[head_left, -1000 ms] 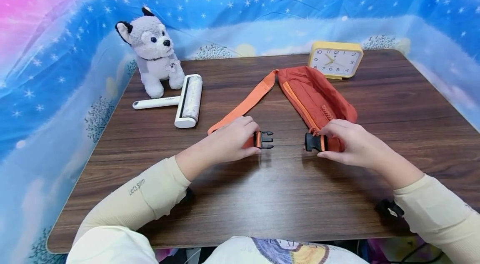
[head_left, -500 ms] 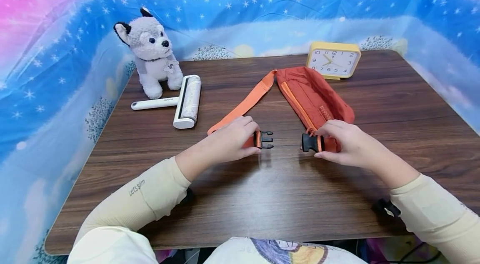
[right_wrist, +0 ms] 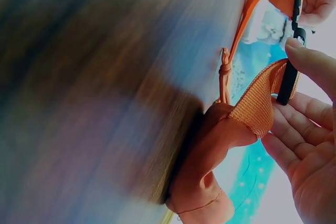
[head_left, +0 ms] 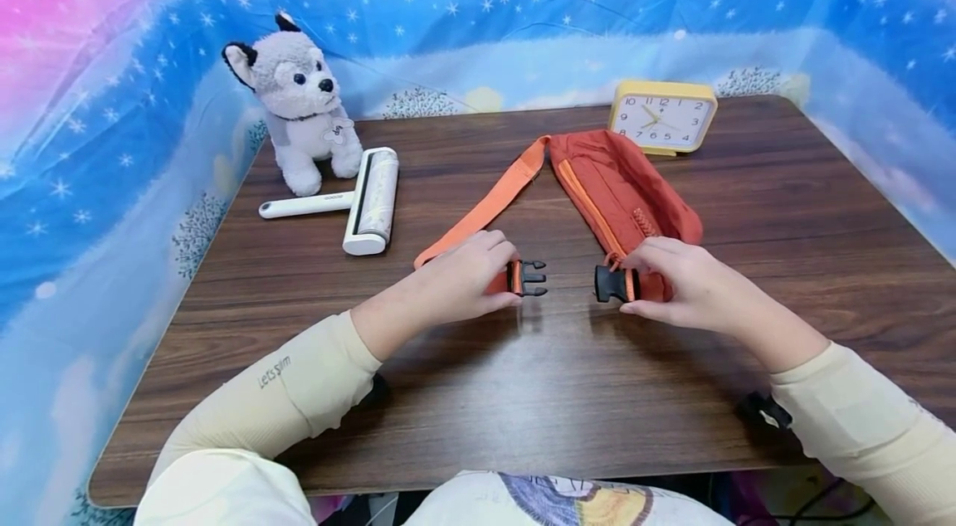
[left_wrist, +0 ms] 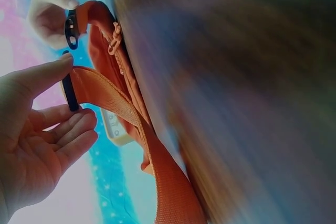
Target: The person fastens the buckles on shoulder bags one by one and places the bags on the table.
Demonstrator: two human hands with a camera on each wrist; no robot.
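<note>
A rust-orange waist bag (head_left: 620,190) lies on the table, its lighter orange strap (head_left: 485,206) looping toward the left hand. Between thumb and fingers, the left hand (head_left: 456,281) pinches the black pronged buckle half (head_left: 532,278), prongs facing right. Opposite it, the right hand (head_left: 690,285) pinches the black socket half (head_left: 612,284), its mouth facing left. A short gap separates the two buckle halves. In the left wrist view the pronged half (left_wrist: 70,90) sits between thumb and index finger, other fingers loosely bent. The right wrist view shows the socket half (right_wrist: 290,74) held likewise.
A grey-and-white plush husky (head_left: 306,103) sits at the back left, with a white lint roller (head_left: 373,202) in front of it. Behind the bag stands a yellow-framed clock (head_left: 663,118). The brown wooden table (head_left: 478,410) is backed by a patterned cloth (head_left: 523,12).
The right hand has shifted slightly left with the socket half, narrowing the gap to the pronged half. The left hand stays nearly still.
</note>
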